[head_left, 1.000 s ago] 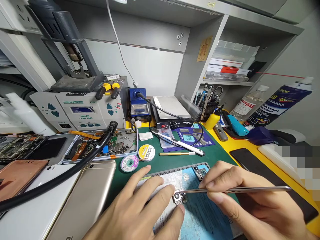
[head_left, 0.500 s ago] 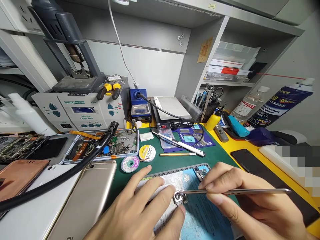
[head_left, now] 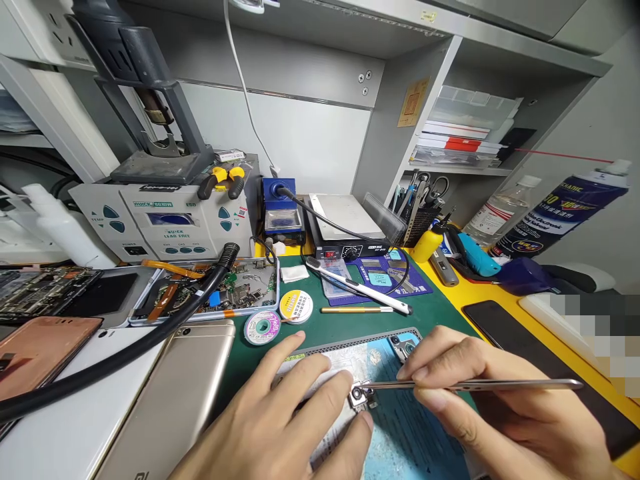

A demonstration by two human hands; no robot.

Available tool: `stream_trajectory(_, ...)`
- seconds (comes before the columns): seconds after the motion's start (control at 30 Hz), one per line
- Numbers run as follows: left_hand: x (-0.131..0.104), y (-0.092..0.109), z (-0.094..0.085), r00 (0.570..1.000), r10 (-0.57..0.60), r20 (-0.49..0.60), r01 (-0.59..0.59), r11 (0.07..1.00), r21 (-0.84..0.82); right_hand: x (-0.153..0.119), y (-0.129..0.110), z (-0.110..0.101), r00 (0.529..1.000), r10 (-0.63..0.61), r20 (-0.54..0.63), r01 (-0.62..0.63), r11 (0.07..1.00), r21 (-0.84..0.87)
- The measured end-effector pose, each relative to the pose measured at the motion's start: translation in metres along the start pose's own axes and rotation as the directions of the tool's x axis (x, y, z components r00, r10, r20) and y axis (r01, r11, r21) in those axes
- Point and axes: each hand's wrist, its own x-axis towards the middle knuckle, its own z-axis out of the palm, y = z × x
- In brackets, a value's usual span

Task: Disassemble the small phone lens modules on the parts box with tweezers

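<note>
A small silver camera module (head_left: pixel 358 395) lies over the blue and whitish panel (head_left: pixel 395 437) in front of me. My left hand (head_left: pixel 285 413) is spread over the panel's left part, its fingertips at the module's left and lower edges. Between thumb and fingers, my right hand (head_left: pixel 465 380) holds thin metal tweezers (head_left: pixel 520 385) nearly level, their tips at the module's top edge. Near my right fingertips, another camera part (head_left: pixel 400 347) shows at the panel's upper corner.
Two solder reels (head_left: pixel 263 327) stand beyond my left hand, beside a tray of parts (head_left: pixel 250 287). A black hose (head_left: pixel 150 340) crosses phones at left. A gold stick (head_left: pixel 350 309) and white brush (head_left: pixel 365 288) lie ahead; a dark phone (head_left: pixel 530 360) is at right.
The whole view has shifted slightly. Both hands keep nearly the same pose, and the tweezers stay at the camera module.
</note>
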Motion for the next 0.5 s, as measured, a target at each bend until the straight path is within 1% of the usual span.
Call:
stream_trajectory(0.13,-0.0010,0.0004,0.0020,1.000,0.002,-0.022,-0.002,1.000,0.010,0.0003,0.0009,-0.0005,1.000,-0.008,0.004,0.008,1.000,0.012)
stream_trajectory(0.3,0.0031,0.0018,0.0024,1.000,-0.011,-0.028,0.011,1.000,-0.011,0.0027,0.0015,0.0007,1.000,-0.014,0.006,0.014,1.000,0.005)
stream_trajectory(0.5,0.0044,0.0012,0.0007,0.999,-0.018,-0.033,0.017,1.000,-0.004,0.0013,0.0005,0.0002,1.000,0.008,0.006,-0.008,1.000,0.023)
